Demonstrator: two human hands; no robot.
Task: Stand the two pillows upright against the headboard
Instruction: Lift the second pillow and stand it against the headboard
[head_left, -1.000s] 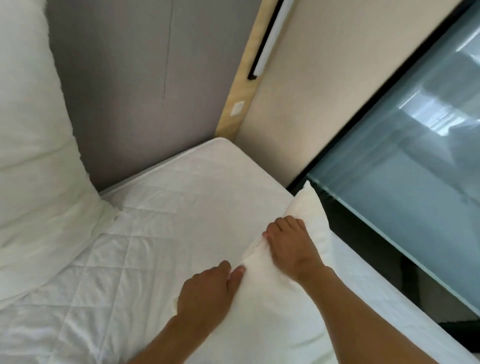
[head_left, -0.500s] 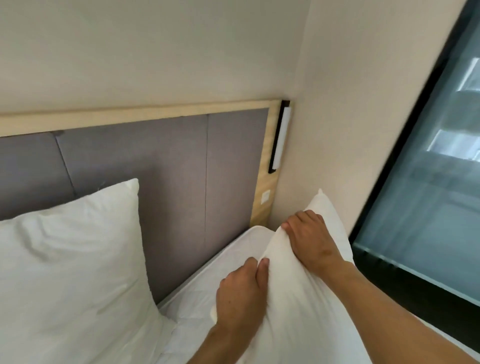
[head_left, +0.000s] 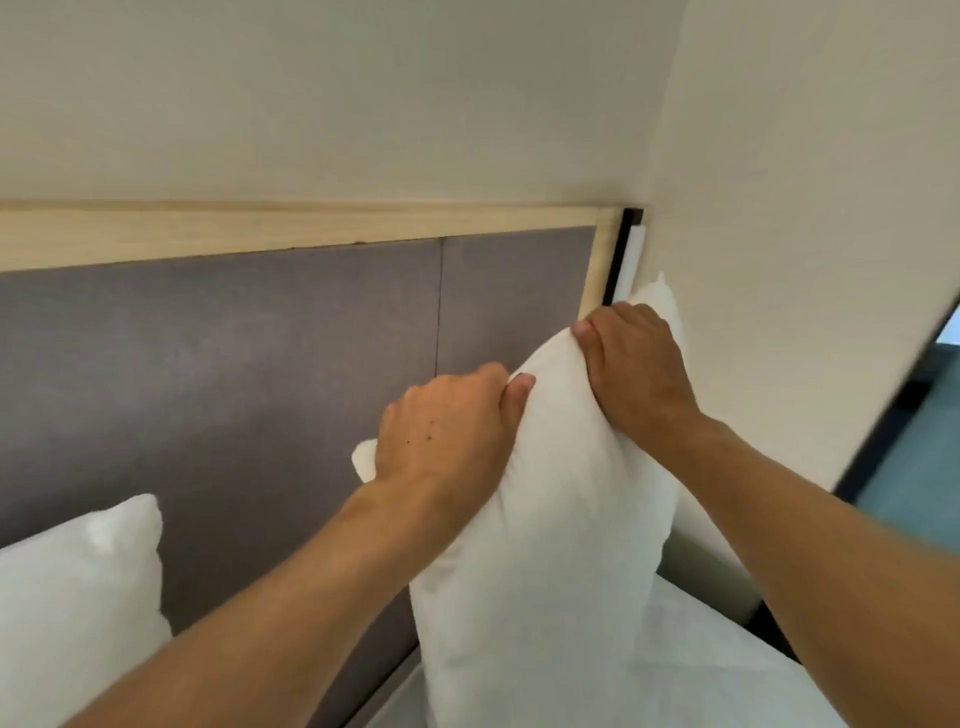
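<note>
I hold a white pillow (head_left: 545, 545) upright at the right end of the bed, in front of the grey padded headboard (head_left: 260, 374). My left hand (head_left: 447, 431) pinches its upper edge on the left. My right hand (head_left: 634, 364) grips the same edge higher up, near the top corner. The pillow hangs from both hands and its lower part reaches the mattress (head_left: 701, 670). A second white pillow (head_left: 72, 613) stands upright against the headboard at the lower left, partly out of frame.
A pale wooden frame (head_left: 260, 234) tops the headboard. A black and white wall light (head_left: 626, 260) sits at its right end, just behind the held pillow. The beige side wall (head_left: 805, 234) is close on the right, with a dark-framed window (head_left: 924, 431) beyond.
Both hands have lifted the right pillow off the mattress and raised it upright toward the headboard. My view has tilted up from the mattress to the headboard and wall.
</note>
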